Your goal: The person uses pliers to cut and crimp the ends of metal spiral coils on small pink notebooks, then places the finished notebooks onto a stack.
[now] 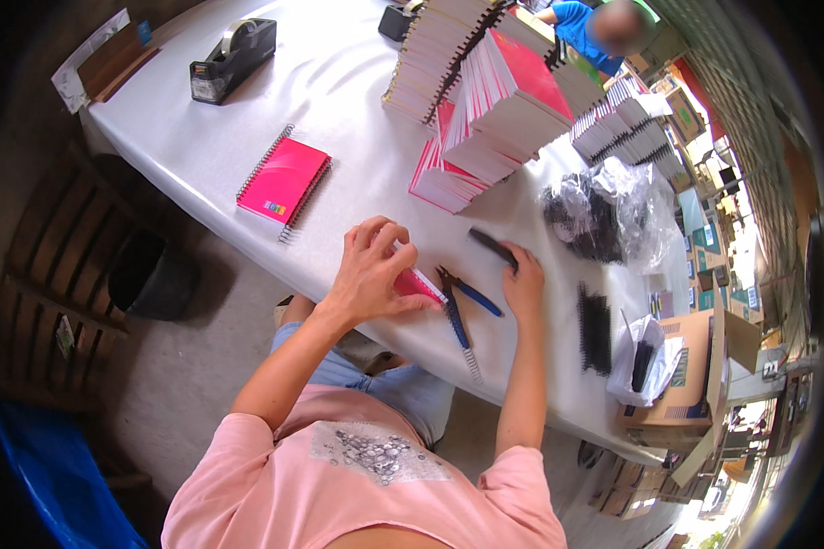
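Note:
My left hand (pixel 373 273) curls its fingers around a small pink notebook (pixel 416 285) near the table's front edge. The palm hides most of that notebook; its white page edge shows. To the right of it, pliers (pixel 475 298) with blue handles lie spread on the table. A thin wire coil (pixel 471 364) extends past the end of one handle toward the table edge. My right hand (pixel 524 285) has its fingers closed over the near end of a slim black bar-shaped object (pixel 491 245), whose exact kind I cannot make out. Another pink spiral notebook (pixel 286 181) rests further left, coils along both sides.
Tall stacks of pink-covered books (pixel 494 119) stand at the back. A black tape dispenser (pixel 235 60) sits far left. Rightward are a plastic bag of black coils (pixel 604 215), loose black coils (pixel 594 329) and a cardboard box (pixel 673 366). A person in blue (pixel 581 37) is across the table.

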The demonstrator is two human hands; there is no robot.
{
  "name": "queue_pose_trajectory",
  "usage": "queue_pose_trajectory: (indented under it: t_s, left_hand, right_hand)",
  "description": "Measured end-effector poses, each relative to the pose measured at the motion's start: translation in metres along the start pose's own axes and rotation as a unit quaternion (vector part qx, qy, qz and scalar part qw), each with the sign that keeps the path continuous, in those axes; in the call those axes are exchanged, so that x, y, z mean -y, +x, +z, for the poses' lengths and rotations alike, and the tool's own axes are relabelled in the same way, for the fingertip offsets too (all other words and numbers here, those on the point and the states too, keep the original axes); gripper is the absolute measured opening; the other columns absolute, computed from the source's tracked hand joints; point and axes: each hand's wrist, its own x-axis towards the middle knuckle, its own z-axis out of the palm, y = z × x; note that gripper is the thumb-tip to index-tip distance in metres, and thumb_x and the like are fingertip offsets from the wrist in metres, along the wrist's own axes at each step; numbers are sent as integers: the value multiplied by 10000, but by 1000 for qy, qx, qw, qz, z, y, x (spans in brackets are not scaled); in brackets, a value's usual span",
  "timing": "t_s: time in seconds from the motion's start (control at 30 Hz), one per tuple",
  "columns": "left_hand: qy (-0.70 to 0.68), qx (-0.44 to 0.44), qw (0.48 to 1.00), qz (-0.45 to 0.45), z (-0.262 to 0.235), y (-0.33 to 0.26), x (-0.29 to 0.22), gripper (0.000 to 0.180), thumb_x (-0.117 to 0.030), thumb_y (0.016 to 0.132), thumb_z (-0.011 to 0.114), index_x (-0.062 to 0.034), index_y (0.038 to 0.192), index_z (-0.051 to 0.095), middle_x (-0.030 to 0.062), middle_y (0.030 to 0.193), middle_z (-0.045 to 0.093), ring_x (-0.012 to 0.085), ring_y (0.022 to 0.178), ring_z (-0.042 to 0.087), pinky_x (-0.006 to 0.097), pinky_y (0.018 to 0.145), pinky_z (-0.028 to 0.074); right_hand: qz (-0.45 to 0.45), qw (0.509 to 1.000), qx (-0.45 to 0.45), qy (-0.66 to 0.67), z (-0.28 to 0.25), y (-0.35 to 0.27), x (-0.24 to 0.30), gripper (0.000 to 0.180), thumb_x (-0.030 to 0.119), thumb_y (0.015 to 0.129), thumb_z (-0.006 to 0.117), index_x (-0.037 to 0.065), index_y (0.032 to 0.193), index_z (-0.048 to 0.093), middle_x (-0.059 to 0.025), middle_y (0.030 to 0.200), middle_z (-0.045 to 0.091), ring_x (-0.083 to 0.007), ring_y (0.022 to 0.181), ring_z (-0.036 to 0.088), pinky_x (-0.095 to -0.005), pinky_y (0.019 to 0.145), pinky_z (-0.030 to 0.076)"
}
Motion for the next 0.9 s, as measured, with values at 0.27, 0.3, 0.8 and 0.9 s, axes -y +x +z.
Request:
queue_pose_trajectory:
  t_s: [0.27, 0.3, 0.8, 0.9]
  left_hand:
    - [-47, 37, 998, 9, -2, 0, 5, 593, -605, 590, 730, -80, 797, 548, 100, 1101, 484, 329, 1142, 394, 521, 927, 311]
    - [-47, 34, 998, 10, -2, 1, 5, 593, -605, 590, 730, -80, 797, 548, 100, 1101, 484, 329, 1142, 394, 521, 927, 311]
    - [-43, 49, 998, 1, -6, 6, 6, 559, -552, 543, 796, -109, 736, 514, 105, 1231, 450, 335, 1156, 386, 450, 884, 387]
    - [-107, 44, 992, -40, -4, 1, 11, 577, -541, 501, 828, -110, 746, 533, 132, 1265, 402, 333, 1099, 397, 448, 892, 370]
  right_hand:
    - [-50, 824, 175, 536, -17, -15, 59, 325, -129, 666, 521, -31, 924, 692, -131, 926, 701, -173, 904, 656, -264, 777, 509]
    - [13, 906, 148, 395, -18, -15, 59, 349, -150, 653, 507, -16, 908, 702, -122, 926, 703, -158, 896, 657, -262, 772, 509]
    - [86, 832, 109, 536, -10, -15, 66, 224, -112, 660, 598, 4, 826, 695, -70, 778, 668, -144, 724, 614, -286, 691, 485]
    - [-30, 710, 80, 699, -11, -16, 88, 261, -128, 668, 583, 9, 857, 699, -71, 770, 660, -158, 730, 621, -271, 707, 487]
